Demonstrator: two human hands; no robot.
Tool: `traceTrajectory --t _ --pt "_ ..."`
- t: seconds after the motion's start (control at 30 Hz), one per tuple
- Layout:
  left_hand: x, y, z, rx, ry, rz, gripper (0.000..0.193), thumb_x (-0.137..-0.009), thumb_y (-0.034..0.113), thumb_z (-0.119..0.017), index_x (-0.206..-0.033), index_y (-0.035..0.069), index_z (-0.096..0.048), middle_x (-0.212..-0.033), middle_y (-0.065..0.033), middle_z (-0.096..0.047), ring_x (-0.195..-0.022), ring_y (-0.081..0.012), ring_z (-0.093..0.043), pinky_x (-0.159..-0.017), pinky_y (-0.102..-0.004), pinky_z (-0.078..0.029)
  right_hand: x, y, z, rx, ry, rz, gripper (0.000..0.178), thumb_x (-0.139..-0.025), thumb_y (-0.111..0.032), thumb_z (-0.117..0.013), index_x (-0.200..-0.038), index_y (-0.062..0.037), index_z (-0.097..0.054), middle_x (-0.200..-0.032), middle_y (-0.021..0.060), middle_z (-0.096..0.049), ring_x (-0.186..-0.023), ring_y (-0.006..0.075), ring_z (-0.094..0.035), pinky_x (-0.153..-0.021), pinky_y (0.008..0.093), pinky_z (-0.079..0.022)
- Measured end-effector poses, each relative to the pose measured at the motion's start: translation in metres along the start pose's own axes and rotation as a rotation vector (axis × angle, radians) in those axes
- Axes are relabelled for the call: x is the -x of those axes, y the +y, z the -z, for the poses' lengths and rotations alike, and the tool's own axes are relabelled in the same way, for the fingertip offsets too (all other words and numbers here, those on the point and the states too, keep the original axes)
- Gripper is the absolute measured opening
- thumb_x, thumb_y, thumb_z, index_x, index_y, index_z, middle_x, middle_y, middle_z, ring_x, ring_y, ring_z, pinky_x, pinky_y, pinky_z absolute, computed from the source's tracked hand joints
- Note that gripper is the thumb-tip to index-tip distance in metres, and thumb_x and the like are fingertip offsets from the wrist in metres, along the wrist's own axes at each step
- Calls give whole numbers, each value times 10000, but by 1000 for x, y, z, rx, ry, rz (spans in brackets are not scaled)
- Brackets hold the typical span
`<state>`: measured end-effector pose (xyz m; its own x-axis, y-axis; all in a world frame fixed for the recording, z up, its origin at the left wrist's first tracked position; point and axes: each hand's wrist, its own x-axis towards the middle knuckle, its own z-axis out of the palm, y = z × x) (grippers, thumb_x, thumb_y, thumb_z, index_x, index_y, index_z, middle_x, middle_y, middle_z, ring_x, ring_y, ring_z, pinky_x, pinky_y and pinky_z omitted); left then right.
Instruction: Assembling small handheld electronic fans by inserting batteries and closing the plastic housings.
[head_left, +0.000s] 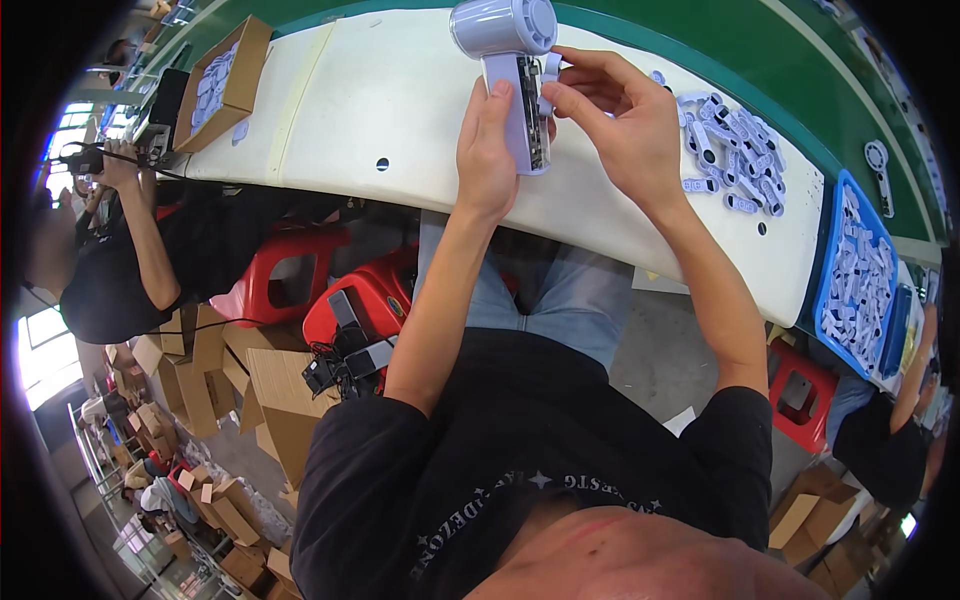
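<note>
A lavender handheld fan [500, 30], shaped like a small hair dryer, is upright over the far edge of the white table. My left hand [487, 165] is wrapped round its handle from the left, thumb along the front. The handle's right side is uncovered, and dark circuit parts [533, 115] show along its length. My right hand [640, 135] pinches a small pale lavender plastic piece [551, 70] between thumb and fingertips, close against this uncovered side just below the fan head. Whether the piece touches the handle I cannot tell.
Many lavender handle covers [735, 150] lie heaped on the white table [400, 80] to the right. A blue basket [828, 270] of similar parts stands beyond. At far left is a cardboard box [243, 85] of parts. Another fan [878, 165] lies on the green surface. People sit at both sides.
</note>
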<state>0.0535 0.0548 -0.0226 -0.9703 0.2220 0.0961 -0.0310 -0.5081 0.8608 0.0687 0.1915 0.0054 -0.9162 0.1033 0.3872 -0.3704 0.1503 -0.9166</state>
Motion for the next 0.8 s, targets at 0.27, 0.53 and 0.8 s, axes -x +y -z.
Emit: traceTrajectory --t 0.27,0.53,0.8 --pt "-9 -21 14 -149 44 10 478 -1000 344 -333 -1265 -27 -477 -1181 -161 -588 -1097 -246 -573 -937 -368 -447 -1 3 5 -109 -52 -96 309 -805 -99 -707 -1076 31 -636 -862 100 -685 -746 138 -659 -686 273 -545" --pt "-8 -13 -13 -373 8 -140 406 -999 316 -391 -1247 0 -452 -1076 -105 -580 -887 -142 -565 -727 -282 -460 3 -4 15 -63 60 75 322 -784 -83 -709 -1065 49 -625 -825 139 -675 -725 166 -666 -674 286 -548" --pt "-15 -10 -8 -144 62 25 488 -1019 379 -295 -1259 -4 -479 -1096 -112 -601 -888 -175 -601 -752 -319 -502 -3 -6 11 -126 60 -47 301 -821 -79 -695 -1086 36 -609 -869 122 -684 -702 136 -660 -678 266 -546"
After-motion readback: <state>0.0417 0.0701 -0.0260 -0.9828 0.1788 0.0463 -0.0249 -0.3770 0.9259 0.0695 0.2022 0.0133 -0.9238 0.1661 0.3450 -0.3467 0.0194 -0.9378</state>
